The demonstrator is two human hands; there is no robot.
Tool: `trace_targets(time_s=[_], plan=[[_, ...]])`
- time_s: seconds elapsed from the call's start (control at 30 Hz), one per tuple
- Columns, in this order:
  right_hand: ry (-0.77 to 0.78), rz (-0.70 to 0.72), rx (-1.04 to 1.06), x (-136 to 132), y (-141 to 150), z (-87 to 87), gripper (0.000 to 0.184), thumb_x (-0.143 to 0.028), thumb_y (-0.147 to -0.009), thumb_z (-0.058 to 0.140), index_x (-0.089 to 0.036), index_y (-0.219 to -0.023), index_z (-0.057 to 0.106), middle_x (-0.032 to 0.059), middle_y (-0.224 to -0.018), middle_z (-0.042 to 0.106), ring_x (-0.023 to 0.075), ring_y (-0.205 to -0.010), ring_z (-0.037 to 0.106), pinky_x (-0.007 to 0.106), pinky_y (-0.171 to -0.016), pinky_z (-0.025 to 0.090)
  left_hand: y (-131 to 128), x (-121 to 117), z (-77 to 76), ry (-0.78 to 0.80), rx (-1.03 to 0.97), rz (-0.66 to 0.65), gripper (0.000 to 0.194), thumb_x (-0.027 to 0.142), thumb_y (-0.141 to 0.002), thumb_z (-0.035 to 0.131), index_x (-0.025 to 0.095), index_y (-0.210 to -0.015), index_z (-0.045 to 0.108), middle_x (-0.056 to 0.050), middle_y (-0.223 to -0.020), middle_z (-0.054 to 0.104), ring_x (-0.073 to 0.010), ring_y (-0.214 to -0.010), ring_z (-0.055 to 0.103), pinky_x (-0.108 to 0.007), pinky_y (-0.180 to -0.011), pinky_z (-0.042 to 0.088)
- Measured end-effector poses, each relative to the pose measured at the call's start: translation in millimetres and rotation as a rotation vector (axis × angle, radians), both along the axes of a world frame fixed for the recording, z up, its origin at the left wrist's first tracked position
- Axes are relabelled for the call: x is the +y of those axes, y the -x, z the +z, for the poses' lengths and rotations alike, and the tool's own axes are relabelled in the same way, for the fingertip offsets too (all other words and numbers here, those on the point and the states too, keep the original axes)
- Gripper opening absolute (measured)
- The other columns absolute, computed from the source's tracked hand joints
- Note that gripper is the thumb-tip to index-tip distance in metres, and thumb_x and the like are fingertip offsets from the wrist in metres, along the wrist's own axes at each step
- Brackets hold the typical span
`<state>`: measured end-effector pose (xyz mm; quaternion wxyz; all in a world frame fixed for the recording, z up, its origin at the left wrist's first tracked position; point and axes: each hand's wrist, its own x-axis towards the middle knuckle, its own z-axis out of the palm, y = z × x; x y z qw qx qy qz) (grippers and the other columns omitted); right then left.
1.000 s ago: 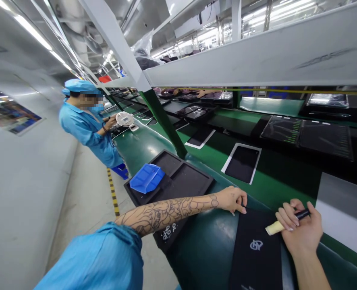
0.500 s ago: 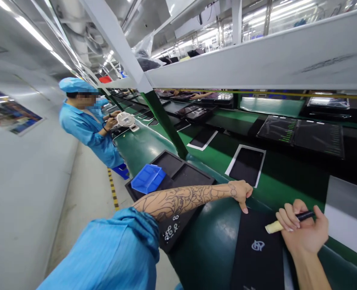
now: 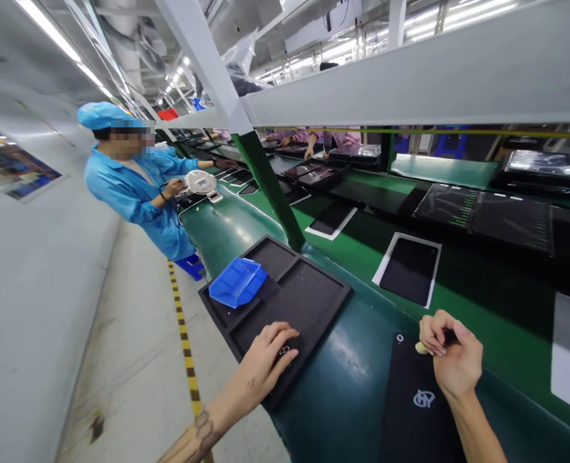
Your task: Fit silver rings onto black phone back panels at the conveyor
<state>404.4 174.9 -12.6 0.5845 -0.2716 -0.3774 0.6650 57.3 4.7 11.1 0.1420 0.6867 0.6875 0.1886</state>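
Left hand: the left hand (image 3: 268, 360) lies over the lower compartment of a black compartment tray (image 3: 333, 294), with its forearm reaching in from the aisle side.
Left grip: fingers spread and curved down; beside them sit small metal rings (image 3: 284, 350). Whether they hold one, I cannot tell.
Right hand: the right hand (image 3: 451, 350) sits at the top edge of a black panel (image 3: 417, 424) printed with a pale logo.
Right grip: fingers curled tightly together, pinching a pale yellow pad (image 3: 420, 348), of which only the tip shows.
Tabletop: the green tabletop (image 3: 343, 386) carries the tray and panel, well apart from each other, with the hands between them.
Tray: a blue plastic bin (image 3: 237, 283) sits tilted in the upper compartment.
Nearby: a co-worker (image 3: 130, 173) in a blue smock and cap stands in the aisle, hands near a small white desk fan (image 3: 201, 182).
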Motion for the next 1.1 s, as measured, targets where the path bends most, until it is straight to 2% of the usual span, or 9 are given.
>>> trace_targets(time_s=[0.07,0.17,0.33,0.53,0.67,0.77,0.9,1.0,1.1], plan=[[0.001,0.0,-0.015,2,6,3.8,0.051,-0.057,-0.097,0.061,-0.023,-0.061,0.046,-0.0027,-0.054,0.033,0.0128,-0.05,0.027,0.026,-0.044,0.023,5,-22,-12.4,0.02,0.095,-0.011,0.03,0.041,-0.115,0.049,0.03,-0.138,0.065,-0.01,-0.139,0.066,-0.0276,-0.122,0.063,-0.043,-0.102,0.053],[0.006,-0.012,-0.016,4,11,5.6,0.051,-0.056,-0.099,0.06,-0.023,-0.063,0.047,-0.0026,-0.055,0.034,0.0129,-0.05,0.028,0.025,-0.044,0.025,-2,-36,-26.5,-0.014,0.149,-0.035,0.03,0.04,-0.116,0.045,0.027,-0.131,0.068,-0.009,-0.133,0.069,-0.0269,-0.114,0.064,-0.041,-0.098,0.052],[0.023,0.001,-0.02,3,9,-2.7,0.05,-0.053,-0.102,0.058,-0.022,-0.063,0.048,-0.0026,-0.055,0.034,0.0122,-0.049,0.028,0.024,-0.043,0.026,-9,-35,-22.6,0.024,0.102,-0.02,0.028,0.032,-0.118,0.039,0.026,-0.123,0.066,-0.007,-0.123,0.071,-0.0228,-0.104,0.065,-0.037,-0.094,0.05],[0.028,-0.03,0.014,3,0,-3.1,0.049,-0.052,-0.103,0.055,-0.022,-0.064,0.049,-0.0021,-0.055,0.035,0.0131,-0.049,0.033,0.025,-0.044,0.032,3,-35,-14.0,0.12,0.005,-0.06,0.031,0.03,-0.119,0.033,0.028,-0.123,0.064,-0.006,-0.122,0.07,-0.022,-0.103,0.064,-0.035,-0.091,0.048],[0.004,-0.033,0.035,6,-4,1.5,0.049,-0.051,-0.102,0.054,-0.022,-0.064,0.049,-0.002,-0.054,0.036,0.0131,-0.048,0.034,0.025,-0.045,0.032,12,-31,-20.0,0.147,0.012,-0.095,0.03,0.03,-0.117,0.035,0.025,-0.109,0.064,-0.007,-0.114,0.072,-0.0233,-0.1,0.063,-0.035,-0.087,0.046],[-0.003,-0.035,0.044,10,-5,8.0,0.047,-0.05,-0.101,0.054,-0.022,-0.063,0.051,-0.0023,-0.052,0.035,0.0132,-0.047,0.034,0.026,-0.045,0.031,17,-28,-26.4,0.162,0.031,-0.101,0.032,0.03,-0.116,0.036,0.024,-0.107,0.065,-0.007,-0.111,0.074,-0.0227,-0.099,0.064,-0.035,-0.086,0.045],[-0.067,-0.077,0.025,9,0,17.1,0.049,-0.053,-0.097,0.057,-0.024,-0.06,0.046,-0.0042,-0.048,0.029,0.0123,-0.044,0.026,0.026,-0.043,0.025,28,-32,-40.4,0.074,0.039,-0.085,0.034,0.035,-0.115,0.038,0.026,-0.107,0.069,-0.007,-0.106,0.077,-0.0242,-0.099,0.068,-0.035,-0.083,0.048],[-0.073,-0.078,-0.031,8,8,14.3,0.052,-0.06,-0.098,0.054,-0.026,-0.061,0.04,-0.006,-0.049,0.026,0.0122,-0.044,0.019,0.026,-0.042,0.019,39,-33,-50.8,0.042,-0.009,-0.098,0.03,0.035,-0.114,0.042,0.026,-0.109,0.07,-0.007,-0.108,0.078,-0.0247,-0.102,0.072,-0.034,-0.084,0.051],[-0.082,-0.075,-0.051,5,17,8.9,0.05,-0.058,-0.1,0.055,-0.026,-0.064,0.042,-0.0061,-0.051,0.028,0.0126,-0.045,0.019,0.026,-0.042,0.016,43,-32,-53.6,0.013,-0.076,-0.113,0.031,0.031,-0.114,0.039,0.026,-0.111,0.069,-0.007,-0.109,0.076,-0.0232,-0.1,0.074,-0.033,-0.084,0.052]])
